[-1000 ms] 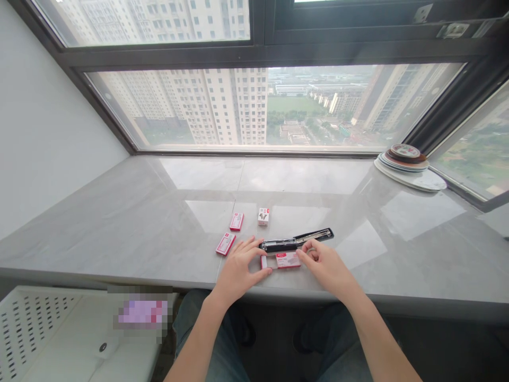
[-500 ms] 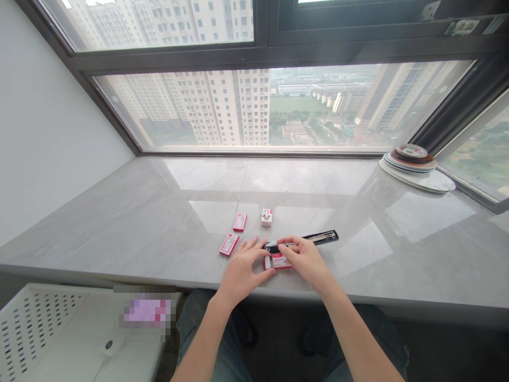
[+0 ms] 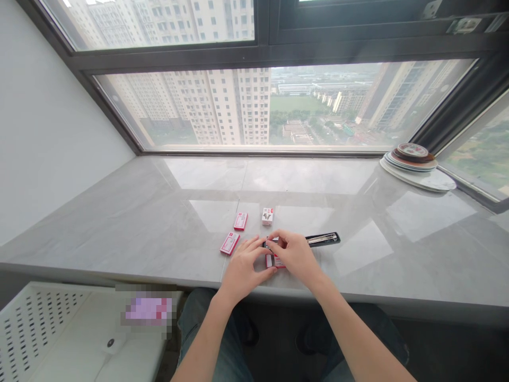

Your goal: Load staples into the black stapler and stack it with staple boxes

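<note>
— Start at the fingers. What are they doing?

— The right hand (image 3: 296,255) has its fingers (image 3: 275,240) bent close together in a narrow pinch over the left end of the black stapler (image 3: 323,239). Anything pinched between them is too small to tell. The left hand (image 3: 241,269) lies low, its fingers (image 3: 254,246) stretched out and slightly spread, gripping nothing, with the thumb against the near side of a red and white staple box (image 3: 272,262).

— So where is that box?

— It lies flat on the grey surface (image 3: 139,223) between the two hands, partly hidden under the right palm and just in front of the stapler.

— And the stapler itself?

— It lies lengthwise on the surface, opened out. Its long metal rail points away to the right, and only its left end is under the hand.

— What else is nearby?

— Left of the hands is a second red box (image 3: 229,243), with a third red box (image 3: 240,220) beyond it. A small white box (image 3: 267,216) stands just past the stapler. Well apart, in the far right corner by the window (image 3: 254,106), is a stack of plates (image 3: 415,164).
</note>
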Available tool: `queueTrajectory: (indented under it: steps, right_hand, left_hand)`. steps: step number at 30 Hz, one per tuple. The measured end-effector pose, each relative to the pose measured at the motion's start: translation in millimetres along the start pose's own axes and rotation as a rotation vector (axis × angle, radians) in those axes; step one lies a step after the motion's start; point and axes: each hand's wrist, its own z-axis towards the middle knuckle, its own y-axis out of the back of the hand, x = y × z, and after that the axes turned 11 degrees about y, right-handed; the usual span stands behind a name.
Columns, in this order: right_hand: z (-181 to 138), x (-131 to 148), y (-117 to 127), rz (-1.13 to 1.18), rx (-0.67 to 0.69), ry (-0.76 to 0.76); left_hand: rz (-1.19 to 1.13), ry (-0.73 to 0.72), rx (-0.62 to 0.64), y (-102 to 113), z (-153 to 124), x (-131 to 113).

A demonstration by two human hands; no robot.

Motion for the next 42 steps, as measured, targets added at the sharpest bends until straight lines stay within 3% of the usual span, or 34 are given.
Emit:
queueTrajectory:
  steps: [7, 14, 26, 33, 38, 42]
  right_hand:
    - [-11, 11, 14, -0.224, 0.321, 0.143]
    - [-17, 0, 20, -0.234, 0.388, 0.086]
    - [-33, -7, 32, -0.217, 0.325, 0.071]
    - [-58, -34, 62, -0.371, 0.179, -0.161]
    - [-58, -33, 50, -0.388, 0.231, -0.102]
    - [-56, -30, 38, -0.349, 0.202, -0.071]
  left_hand:
    - [-0.017, -0.004, -0.003, 1, 1, 0]
    - [-0.027, -0.014, -0.003, 2, 3, 0]
    - [-0.064, -0.013, -0.016, 2, 1, 2]
    - [-0.076, 0.136, -0.277, 5, -6, -3]
    - [0.093, 0.092, -0.147, -9, -5, -15]
    - [0.111, 0.054, -0.134, -15, -4, -24]
